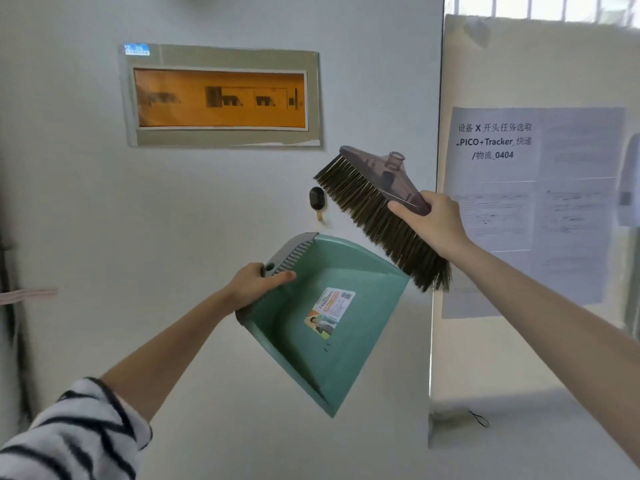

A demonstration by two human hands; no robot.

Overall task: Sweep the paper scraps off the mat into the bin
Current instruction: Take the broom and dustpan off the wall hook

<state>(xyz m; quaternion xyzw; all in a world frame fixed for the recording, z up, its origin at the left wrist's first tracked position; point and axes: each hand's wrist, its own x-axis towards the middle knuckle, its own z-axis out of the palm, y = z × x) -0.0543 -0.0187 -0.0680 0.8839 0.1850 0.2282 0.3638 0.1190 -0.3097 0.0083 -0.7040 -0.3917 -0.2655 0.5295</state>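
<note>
I hold both tools up in front of a white wall. My left hand (254, 284) grips the grey rear rim of a green dustpan (332, 327), which hangs tilted with its open mouth pointing down and right; a product label is stuck inside it. My right hand (431, 221) grips the brown plastic head of a handleless broom (377, 209), bristles slanting down to the left just above the dustpan's upper edge. No mat, paper scraps or bin are in view.
An electrical panel with an orange window (220, 97) is set in the wall above. A small black hook (317, 200) sticks out beside the broom. To the right stands a white board (512, 348) with printed notices (533, 202) taped on it.
</note>
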